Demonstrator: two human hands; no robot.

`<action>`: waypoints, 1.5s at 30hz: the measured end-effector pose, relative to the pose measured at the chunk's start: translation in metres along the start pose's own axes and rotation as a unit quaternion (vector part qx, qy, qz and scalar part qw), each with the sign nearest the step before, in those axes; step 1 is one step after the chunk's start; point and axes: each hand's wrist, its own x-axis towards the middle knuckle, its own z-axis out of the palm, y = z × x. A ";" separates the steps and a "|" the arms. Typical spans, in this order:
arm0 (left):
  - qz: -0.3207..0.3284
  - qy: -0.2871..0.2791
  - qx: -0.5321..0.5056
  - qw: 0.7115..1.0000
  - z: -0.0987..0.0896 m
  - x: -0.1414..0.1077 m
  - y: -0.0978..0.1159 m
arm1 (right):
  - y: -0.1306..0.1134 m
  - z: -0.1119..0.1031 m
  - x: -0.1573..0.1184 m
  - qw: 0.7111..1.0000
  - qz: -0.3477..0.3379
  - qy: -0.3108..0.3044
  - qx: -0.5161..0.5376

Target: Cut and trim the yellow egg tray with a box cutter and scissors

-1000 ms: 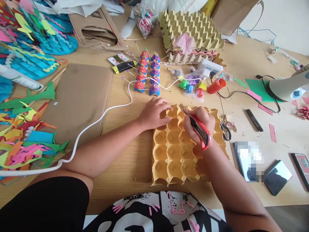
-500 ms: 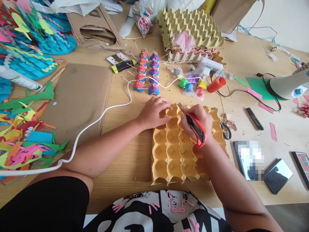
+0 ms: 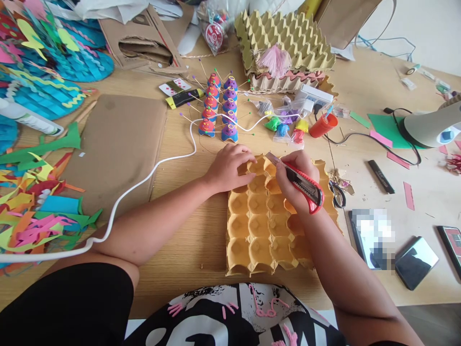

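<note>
Wooden table (image 3: 180, 274) full of craft bits — cutter over egg tray

Your tabletop has a cardboard sheet (image 3: 122, 144) and a heap of bright paper scraps (image 3: 39, 230) on the left, with a white cable (image 3: 36, 258) running over it and across your left arm. Yellow egg tray (image 3: 259, 226) lies flat right in front of you, cups facing up, near the table's close edge.

Left hand (image 3: 232, 168): at the tray's far left corner, fingers loosely curled and part spread, thumb apart from them, resting on the rim and cups (whether it pinches any of the card can't be made out). Right hand (image 3: 301, 162): closed around a red utility knife (image 3: 306, 185), over the tray's far right part. Blade is out and points away from you to the left, its tip at the tray's far edge — contact with the card not clear.

Beyond your left hand stand two rows of small painted figures, red ones (image 3: 206, 126) left, purple ones (image 3: 229, 130) right, thin sticks poking out. Bagged coloured clay (image 3: 273, 124) and a red cup (image 3: 324, 126) sit to their right; behind, stacked egg trays (image 3: 288, 38) with a pink tassel (image 3: 275, 61) against them. Black case (image 3: 381, 177) lies well right of the tray.
</note>
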 end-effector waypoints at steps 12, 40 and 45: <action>0.001 -0.006 -0.004 1.000 -0.001 0.001 0.000 | 0.009 0.008 -0.003 0.996 -0.073 0.003 -0.059; 0.006 -0.001 -0.009 1.000 -0.001 0.000 -0.001 | 0.008 0.005 -0.003 0.989 -0.135 0.052 -0.020; 0.004 -0.003 -0.006 1.000 0.000 0.000 0.000 | 0.014 0.010 -0.002 0.990 -0.131 0.047 -0.034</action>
